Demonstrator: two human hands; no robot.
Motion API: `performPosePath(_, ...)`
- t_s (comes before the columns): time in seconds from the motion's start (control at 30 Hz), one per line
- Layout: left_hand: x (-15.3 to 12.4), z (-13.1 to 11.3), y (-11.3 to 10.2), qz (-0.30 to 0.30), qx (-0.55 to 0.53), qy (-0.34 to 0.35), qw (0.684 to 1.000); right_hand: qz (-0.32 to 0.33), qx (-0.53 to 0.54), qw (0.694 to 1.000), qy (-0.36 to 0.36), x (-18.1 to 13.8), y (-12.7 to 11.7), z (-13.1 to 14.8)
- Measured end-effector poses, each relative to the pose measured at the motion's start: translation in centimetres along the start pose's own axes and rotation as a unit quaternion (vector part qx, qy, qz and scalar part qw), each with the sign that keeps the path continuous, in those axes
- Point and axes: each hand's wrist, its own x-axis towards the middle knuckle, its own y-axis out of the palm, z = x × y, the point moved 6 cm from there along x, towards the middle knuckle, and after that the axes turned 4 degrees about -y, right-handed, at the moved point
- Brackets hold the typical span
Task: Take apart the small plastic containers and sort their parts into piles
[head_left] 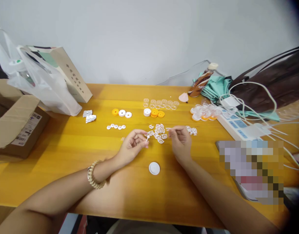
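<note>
My left hand (132, 145) pinches a small white plastic piece (147, 138) between thumb and fingertips. Facing it, my right hand (181, 142) is closed, its fingertips on a thin white strip (168, 129). Between the hands lies a loose pile of white openwork plastic pieces (160, 128), with a smaller group of openwork pieces (192, 130) beyond my right hand. A round white disc (154, 168) rests on the table closer to me. Behind the pile are white and orange round parts (154, 112) and rows of clear little cups (160, 104). Left of these sit more orange and white rings (121, 112).
Small white caps (115, 126) and foil pieces (90, 118) lie at left, near a cardboard box (29, 130) and a plastic bag (54, 87). To the right are clear-and-orange parts (204, 112), a power strip (233, 123) with cables, a bottle (200, 83) and a blurred-out flat object (247, 172).
</note>
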Motion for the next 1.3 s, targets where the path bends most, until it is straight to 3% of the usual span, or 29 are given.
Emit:
performPosePath(0.1,0.0,0.1,-0.7,-0.059,0.008,0.009,0.998,0.107,-0.077,0.991,-0.019,0.3,1.6,-0.6)
performPosePath(0.2,-0.1,0.1,-0.9,-0.079,0.016,0.016,0.997,0.175,-0.153,0.970,-0.073,0.1,2.9,-0.6)
performPosePath(0.3,-0.2,0.0,-0.7,-0.071,0.013,0.014,0.997,0.182,-0.232,0.950,-0.103,0.1,3.2,-0.6)
performPosePath(0.5,-0.1,0.0,-0.3,-0.062,-0.016,-0.002,0.998,0.167,-0.300,0.935,-0.086,0.3,3.0,-1.0)
performPosePath(0.6,-0.2,0.1,-0.1,-0.051,-0.026,0.000,0.998,0.149,-0.246,0.953,-0.091,0.2,2.8,-0.3)
performPosePath(0.73,-0.2,0.4,0.1,-0.036,-0.026,-0.008,0.999,0.178,-0.078,0.978,-0.078,-0.7,3.3,1.2)
performPosePath(0.83,-0.3,0.5,0.4,-0.004,-0.020,-0.005,1.000,0.192,0.008,0.981,-0.040,-1.4,3.7,1.8)
performPosePath(0.97,-0.5,0.7,0.9,0.028,-0.019,-0.005,0.999,0.165,0.079,0.982,0.047,-1.7,3.8,1.5)
performPosePath(1.07,-0.5,0.8,1.2,0.040,-0.026,-0.011,0.999,0.193,0.120,0.969,0.092,-1.8,4.4,1.5)
performPosePath(1.2,-0.6,0.6,1.0,0.035,0.011,0.014,0.999,0.197,0.098,0.970,0.105,-0.4,3.8,1.2)
performPosePath(1.3,-0.8,0.3,0.7,0.010,0.085,0.038,0.996,0.141,-0.009,0.984,0.110,2.7,0.2,-0.1)
